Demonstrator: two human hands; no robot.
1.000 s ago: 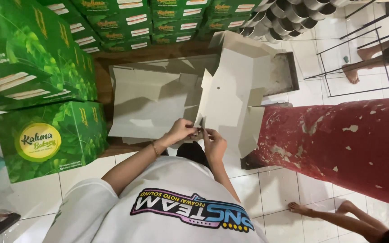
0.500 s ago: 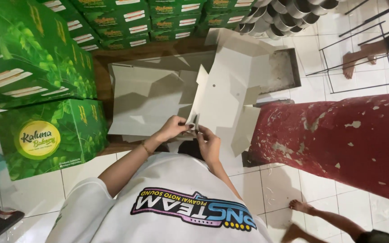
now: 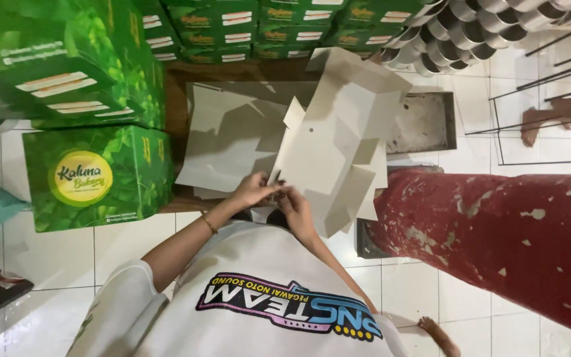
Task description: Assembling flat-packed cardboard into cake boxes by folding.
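Both my hands pinch the near edge of a pale unfolded cardboard box blank (image 3: 338, 132), which stands tilted above the table with its flaps hanging loose. My left hand (image 3: 252, 190), a thin bracelet on its wrist, grips the blank's lower left corner. My right hand (image 3: 295, 208) holds the same edge just beside it, and the fingers of the two hands nearly touch. Behind the blank, a stack of flat blanks (image 3: 226, 139) lies on a brown wooden table (image 3: 174, 99).
Finished green printed boxes (image 3: 94, 175) are piled at the left and along the back (image 3: 232, 26). A grey metal tray (image 3: 424, 122) and nested metal moulds (image 3: 470, 26) lie at the back right. A worn red surface (image 3: 497, 231) fills the right. Another person's foot (image 3: 543, 122) rests on the white tiles.
The blank has swung and tilted a little between my hands, and its flaps hang differently. My hands have crept slightly closer together along its lower edge.
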